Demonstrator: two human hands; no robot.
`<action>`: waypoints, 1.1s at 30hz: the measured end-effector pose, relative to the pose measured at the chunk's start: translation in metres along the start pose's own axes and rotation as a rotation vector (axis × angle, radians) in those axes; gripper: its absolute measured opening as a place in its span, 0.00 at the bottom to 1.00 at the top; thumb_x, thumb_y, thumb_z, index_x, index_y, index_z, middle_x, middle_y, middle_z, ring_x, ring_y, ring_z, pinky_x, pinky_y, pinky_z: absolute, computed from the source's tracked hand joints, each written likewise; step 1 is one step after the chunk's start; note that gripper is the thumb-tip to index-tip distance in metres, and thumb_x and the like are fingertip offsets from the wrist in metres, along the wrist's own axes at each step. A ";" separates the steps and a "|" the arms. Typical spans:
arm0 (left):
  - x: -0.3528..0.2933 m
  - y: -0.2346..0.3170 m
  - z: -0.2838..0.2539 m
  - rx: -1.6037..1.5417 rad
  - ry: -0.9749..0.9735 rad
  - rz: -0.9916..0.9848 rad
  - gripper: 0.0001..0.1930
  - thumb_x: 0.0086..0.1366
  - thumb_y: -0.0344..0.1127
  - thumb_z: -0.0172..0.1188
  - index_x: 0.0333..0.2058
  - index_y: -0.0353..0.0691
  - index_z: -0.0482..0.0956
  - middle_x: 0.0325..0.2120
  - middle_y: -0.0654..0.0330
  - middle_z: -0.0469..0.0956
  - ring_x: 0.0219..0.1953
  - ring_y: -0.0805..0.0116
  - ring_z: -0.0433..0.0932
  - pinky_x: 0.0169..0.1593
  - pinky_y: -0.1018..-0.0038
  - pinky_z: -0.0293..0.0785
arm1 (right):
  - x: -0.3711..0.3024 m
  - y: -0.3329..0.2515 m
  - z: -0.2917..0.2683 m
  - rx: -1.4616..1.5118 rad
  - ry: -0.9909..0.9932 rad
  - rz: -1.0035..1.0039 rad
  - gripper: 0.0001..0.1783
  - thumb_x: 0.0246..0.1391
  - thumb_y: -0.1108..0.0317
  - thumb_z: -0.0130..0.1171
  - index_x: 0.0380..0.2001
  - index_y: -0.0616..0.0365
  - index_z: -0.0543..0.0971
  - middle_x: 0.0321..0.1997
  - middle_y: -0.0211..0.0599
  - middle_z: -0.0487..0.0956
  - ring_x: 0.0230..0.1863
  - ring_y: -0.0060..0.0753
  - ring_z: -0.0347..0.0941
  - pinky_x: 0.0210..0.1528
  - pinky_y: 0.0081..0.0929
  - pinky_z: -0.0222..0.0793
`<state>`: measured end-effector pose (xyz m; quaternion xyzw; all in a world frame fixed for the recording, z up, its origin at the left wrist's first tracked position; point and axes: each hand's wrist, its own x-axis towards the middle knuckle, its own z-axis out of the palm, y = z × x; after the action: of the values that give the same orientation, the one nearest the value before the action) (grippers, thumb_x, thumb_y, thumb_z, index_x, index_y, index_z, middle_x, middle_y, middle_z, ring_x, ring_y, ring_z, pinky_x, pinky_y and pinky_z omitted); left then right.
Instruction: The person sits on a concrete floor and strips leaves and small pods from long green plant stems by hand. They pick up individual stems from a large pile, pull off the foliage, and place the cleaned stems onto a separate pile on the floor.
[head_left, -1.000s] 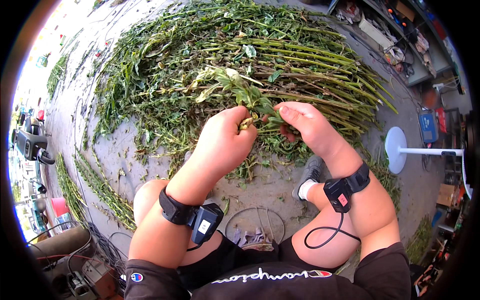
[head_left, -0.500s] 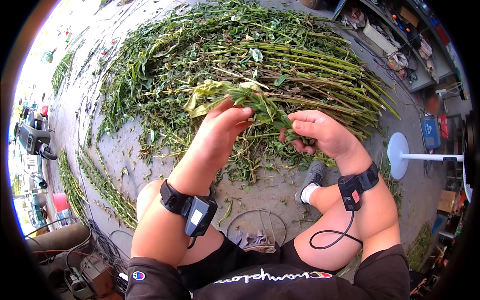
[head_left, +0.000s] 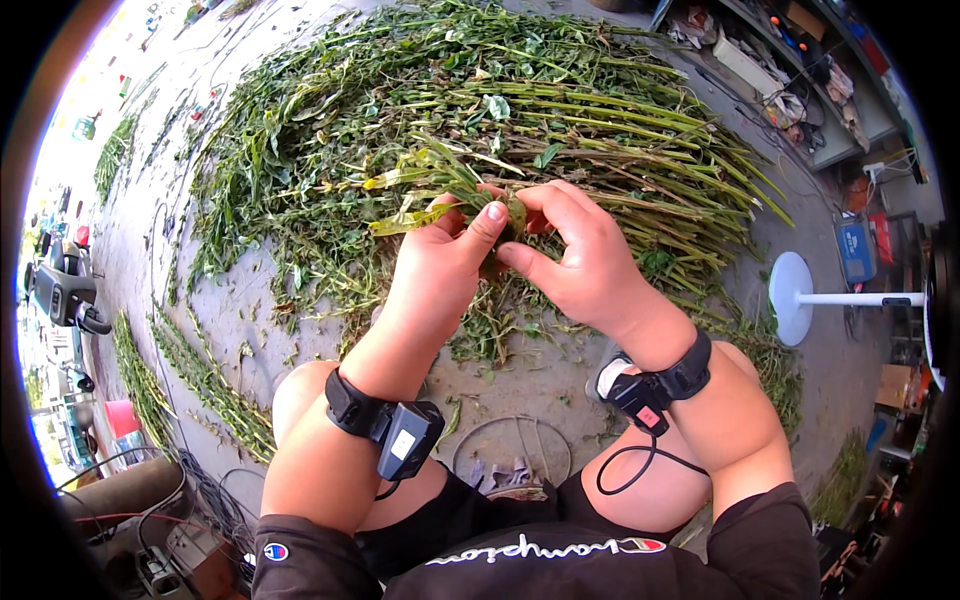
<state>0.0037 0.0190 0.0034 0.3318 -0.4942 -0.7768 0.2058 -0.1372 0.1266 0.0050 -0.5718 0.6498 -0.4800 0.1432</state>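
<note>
The left hand [head_left: 435,270] and right hand [head_left: 575,260] meet above the ground, fingertips almost touching. Both grips are pinched together on one leafy stalk [head_left: 430,200], which sticks out up and to the left from between the fingers, its pale long leaf drooping beside the left thumb. Just behind the hands lies a wide pile of green stalks [head_left: 600,110] spread over the concrete floor [head_left: 530,385]. A white fan base [head_left: 795,297] stands well apart to the right.
</note>
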 end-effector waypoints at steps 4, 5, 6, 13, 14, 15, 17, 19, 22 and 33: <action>0.002 0.005 0.003 -0.071 0.022 -0.008 0.16 0.72 0.44 0.55 0.50 0.39 0.76 0.38 0.61 0.80 0.37 0.71 0.80 0.38 0.67 0.82 | 0.008 -0.007 0.000 -0.016 0.143 -0.080 0.06 0.50 0.73 0.66 0.30 0.61 0.78 0.28 0.39 0.77 0.34 0.40 0.73 0.37 0.33 0.69; 0.004 0.006 0.000 -0.075 0.024 -0.015 0.16 0.72 0.44 0.55 0.50 0.39 0.76 0.37 0.60 0.80 0.36 0.70 0.81 0.38 0.65 0.83 | 0.005 -0.008 -0.002 0.135 0.125 0.073 0.06 0.53 0.73 0.66 0.29 0.62 0.78 0.28 0.36 0.76 0.33 0.33 0.73 0.37 0.29 0.69; 0.006 0.008 -0.005 -0.080 0.028 -0.017 0.17 0.73 0.45 0.55 0.50 0.39 0.76 0.36 0.60 0.80 0.36 0.68 0.81 0.37 0.64 0.83 | 0.004 -0.009 -0.004 0.287 0.104 0.221 0.06 0.55 0.72 0.65 0.29 0.62 0.78 0.27 0.33 0.76 0.33 0.26 0.72 0.36 0.26 0.68; 0.013 0.010 -0.023 -0.242 -0.022 0.016 0.19 0.74 0.47 0.51 0.52 0.36 0.73 0.37 0.57 0.79 0.44 0.60 0.81 0.49 0.60 0.78 | -0.010 0.001 -0.014 0.858 0.100 0.423 0.08 0.64 0.65 0.59 0.37 0.59 0.76 0.33 0.26 0.77 0.34 0.19 0.73 0.42 0.22 0.72; 0.012 0.010 -0.023 -0.244 -0.045 0.031 0.19 0.74 0.46 0.50 0.52 0.36 0.73 0.37 0.57 0.79 0.45 0.59 0.81 0.51 0.60 0.77 | -0.010 0.002 -0.016 0.926 0.115 0.457 0.08 0.64 0.65 0.60 0.36 0.58 0.77 0.33 0.27 0.78 0.34 0.20 0.74 0.43 0.23 0.73; 0.011 0.009 -0.021 -0.252 -0.085 0.034 0.19 0.75 0.46 0.50 0.51 0.35 0.73 0.37 0.57 0.79 0.45 0.59 0.80 0.52 0.60 0.76 | -0.011 0.004 -0.018 1.002 0.120 0.485 0.08 0.64 0.64 0.60 0.37 0.58 0.77 0.33 0.27 0.78 0.34 0.21 0.75 0.42 0.24 0.74; 0.009 0.008 -0.016 -0.269 -0.164 0.040 0.18 0.75 0.44 0.49 0.51 0.34 0.73 0.37 0.57 0.79 0.45 0.59 0.80 0.53 0.59 0.75 | -0.009 0.011 -0.022 1.154 0.131 0.539 0.08 0.63 0.64 0.60 0.37 0.57 0.77 0.32 0.28 0.79 0.34 0.23 0.77 0.42 0.26 0.76; 0.009 0.005 -0.015 -0.275 -0.192 0.047 0.18 0.75 0.44 0.49 0.51 0.33 0.73 0.36 0.57 0.78 0.43 0.60 0.80 0.53 0.59 0.75 | -0.005 0.014 -0.026 1.265 0.141 0.577 0.08 0.63 0.63 0.61 0.37 0.56 0.78 0.31 0.29 0.80 0.33 0.26 0.78 0.41 0.28 0.77; 0.008 0.004 -0.010 -0.269 -0.210 0.055 0.19 0.75 0.43 0.49 0.52 0.32 0.72 0.35 0.58 0.77 0.41 0.61 0.79 0.54 0.58 0.75 | -0.001 0.019 -0.037 1.113 0.118 0.596 0.07 0.62 0.63 0.62 0.36 0.55 0.78 0.31 0.29 0.80 0.33 0.26 0.78 0.39 0.29 0.77; 0.002 0.008 -0.002 -0.175 -0.244 0.093 0.21 0.73 0.39 0.53 0.60 0.36 0.67 0.43 0.53 0.79 0.46 0.59 0.81 0.49 0.66 0.78 | -0.018 0.006 -0.011 0.566 -0.304 0.424 0.35 0.60 0.57 0.64 0.62 0.63 0.64 0.50 0.42 0.77 0.53 0.30 0.73 0.56 0.30 0.70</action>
<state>0.0037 0.0136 0.0095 0.1925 -0.4609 -0.8410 0.2078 -0.1429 0.1466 -0.0007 -0.4271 0.5669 -0.5097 0.4862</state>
